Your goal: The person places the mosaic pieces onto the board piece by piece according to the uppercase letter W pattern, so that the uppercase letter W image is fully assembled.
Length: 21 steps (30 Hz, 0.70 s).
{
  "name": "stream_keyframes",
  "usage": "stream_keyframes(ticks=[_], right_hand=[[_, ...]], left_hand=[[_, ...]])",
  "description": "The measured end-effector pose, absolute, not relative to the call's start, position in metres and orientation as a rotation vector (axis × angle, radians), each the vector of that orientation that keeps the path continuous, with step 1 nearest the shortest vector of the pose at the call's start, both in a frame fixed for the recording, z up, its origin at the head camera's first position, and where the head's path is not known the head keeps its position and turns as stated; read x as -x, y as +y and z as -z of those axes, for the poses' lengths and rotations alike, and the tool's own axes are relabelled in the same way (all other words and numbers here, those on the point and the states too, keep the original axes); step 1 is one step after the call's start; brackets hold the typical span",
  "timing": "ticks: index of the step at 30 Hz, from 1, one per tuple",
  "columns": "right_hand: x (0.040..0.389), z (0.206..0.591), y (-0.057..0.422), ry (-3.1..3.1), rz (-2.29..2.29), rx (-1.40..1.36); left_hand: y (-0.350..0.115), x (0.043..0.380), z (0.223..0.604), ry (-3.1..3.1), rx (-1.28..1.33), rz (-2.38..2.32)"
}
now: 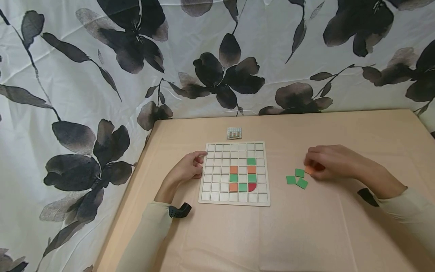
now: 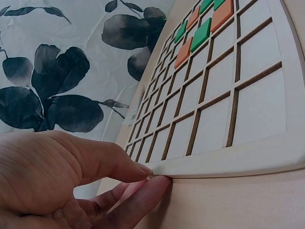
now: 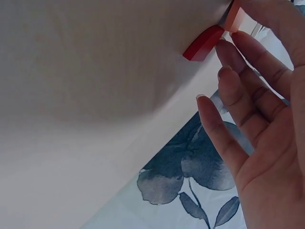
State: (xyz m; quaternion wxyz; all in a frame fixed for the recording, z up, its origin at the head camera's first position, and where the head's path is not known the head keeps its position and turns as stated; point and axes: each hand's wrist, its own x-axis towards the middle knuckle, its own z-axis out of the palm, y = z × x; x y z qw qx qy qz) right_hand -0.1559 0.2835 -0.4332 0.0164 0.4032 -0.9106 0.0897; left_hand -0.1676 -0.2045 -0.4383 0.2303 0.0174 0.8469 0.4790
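A white grid board [image 1: 206, 190] lies flat on the table, holding several green and orange square tiles and one red quarter-round tile [image 1: 252, 187]. My left hand [image 1: 188, 166] is at the board's left side. In the left wrist view its thumb and a finger pinch the rim. Right of the board, my right hand [image 1: 334, 160] pinches an orange tile [image 3: 233, 18] between thumb and fingertips. Right beside that tile, a red tile [image 3: 205, 44] with a curved side lies under the hand. Several loose green tiles [image 1: 301, 183] lie just left of the right hand.
A small card [image 1: 234, 133] with a printed grid lies behind the board. The table [image 1: 292, 234] is covered in light wood-look material. A white cloth [image 1: 190, 45] with dark flowers hangs along its back and left sides.
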Motion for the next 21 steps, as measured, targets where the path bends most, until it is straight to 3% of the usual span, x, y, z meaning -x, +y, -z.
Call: stream_keyframes(ticks=[21], right_hand=[[0.1577, 0.4321, 0.2791, -2.84, -0.324, -1.202]], left_hand=[[-0.203, 0.1654, 0.4354, 2.342, -0.046, -1.304]])
